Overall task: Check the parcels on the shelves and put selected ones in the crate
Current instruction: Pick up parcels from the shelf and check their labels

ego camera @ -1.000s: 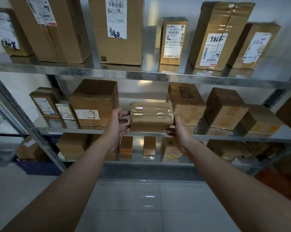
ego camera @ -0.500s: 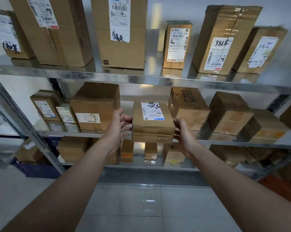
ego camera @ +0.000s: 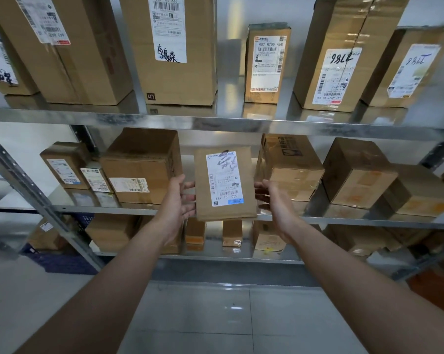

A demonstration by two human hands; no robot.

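A small brown cardboard parcel (ego camera: 224, 183) stands upright in front of the middle shelf (ego camera: 343, 219), its white shipping label facing me upside down. My left hand (ego camera: 176, 203) presses its left side and my right hand (ego camera: 274, 203) its right side, so both hands hold it between them. A dark blue crate (ego camera: 65, 259) sits on the floor at the lower left, partly hidden behind the shelf's upright post.
The metal rack has three visible levels full of brown parcels: tall boxes (ego camera: 175, 47) on top, medium boxes (ego camera: 141, 166) either side of my hands, small ones (ego camera: 232, 232) on the bottom level. Grey tiled floor (ego camera: 215, 315) lies below.
I have turned the parcel from lying flat with its taped side toward me to standing upright with its label toward me, and the view has moved closer to the rack.
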